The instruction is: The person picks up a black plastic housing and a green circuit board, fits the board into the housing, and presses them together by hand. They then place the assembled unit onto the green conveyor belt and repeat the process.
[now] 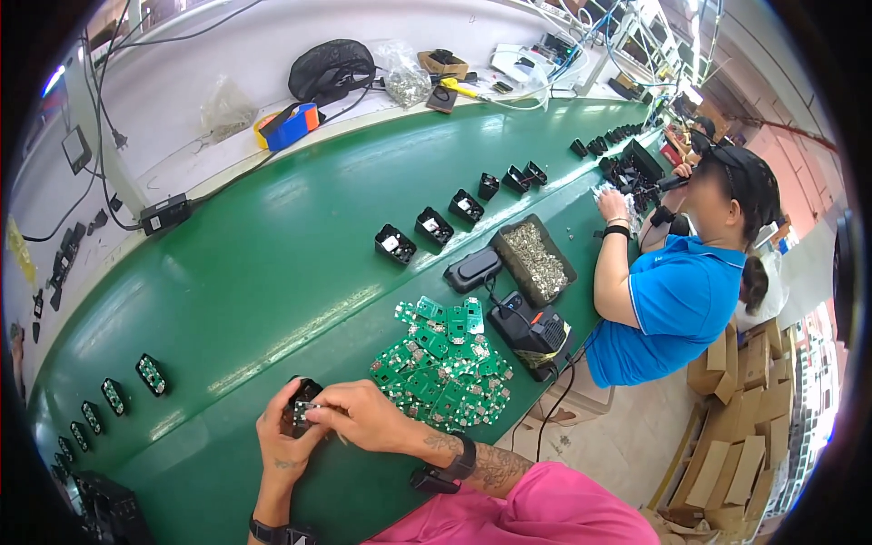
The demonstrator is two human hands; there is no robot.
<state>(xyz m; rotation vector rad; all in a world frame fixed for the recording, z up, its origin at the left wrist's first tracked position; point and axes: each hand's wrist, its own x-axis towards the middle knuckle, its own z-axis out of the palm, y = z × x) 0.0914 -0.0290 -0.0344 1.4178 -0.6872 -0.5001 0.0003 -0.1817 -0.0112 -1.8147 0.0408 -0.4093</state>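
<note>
My left hand [280, 436] is wrapped round a small black plastic housing [307, 389], held just above the green bench. Inside its opening sits a small circuit board [301, 414], partly hidden by fingers. The thumb and fingers of my right hand [363, 416] are closed on this board at the housing's edge. Right beside that hand lies a loose heap of green circuit boards [445, 372]. A row of black housings with boards in them [152, 374] stands to the left.
More open black housings [396, 244] stand in a line across the bench [300, 263]. Beyond the heap are a tray of small metal parts [538, 259], a black case [472, 269] and a corded black device [536, 329]. At the right a person in a blue shirt [681, 291] works.
</note>
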